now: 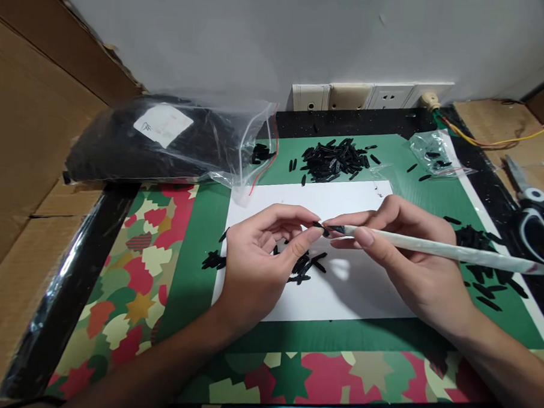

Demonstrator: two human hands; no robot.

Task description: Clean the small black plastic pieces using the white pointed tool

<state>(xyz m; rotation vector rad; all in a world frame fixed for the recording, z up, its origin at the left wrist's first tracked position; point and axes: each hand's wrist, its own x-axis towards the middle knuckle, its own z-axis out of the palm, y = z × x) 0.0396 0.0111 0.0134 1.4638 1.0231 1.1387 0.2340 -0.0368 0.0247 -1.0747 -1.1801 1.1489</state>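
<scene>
My left hand [260, 257] is closed, pinching a small slim black piece [319, 228] between thumb and forefinger. My right hand [418, 264] grips a long white pen-shaped tool [454, 248], which looks wrapped. The tool's dark pointed tip meets the black piece or lies right beside it; its exact kind is unclear. Beneath both hands lies a white sheet of paper [362, 298]. Loose black pieces [302, 266] rest on that sheet, partly hidden by my left hand.
A large heap of black pieces [334, 158] lies behind the paper, another pile [475, 240] to the right. At the back left sits a bulky clear bag [202, 147] full of black material. A small plastic bag [430, 154], scissors [535, 209] and wall sockets [349, 97] are also around.
</scene>
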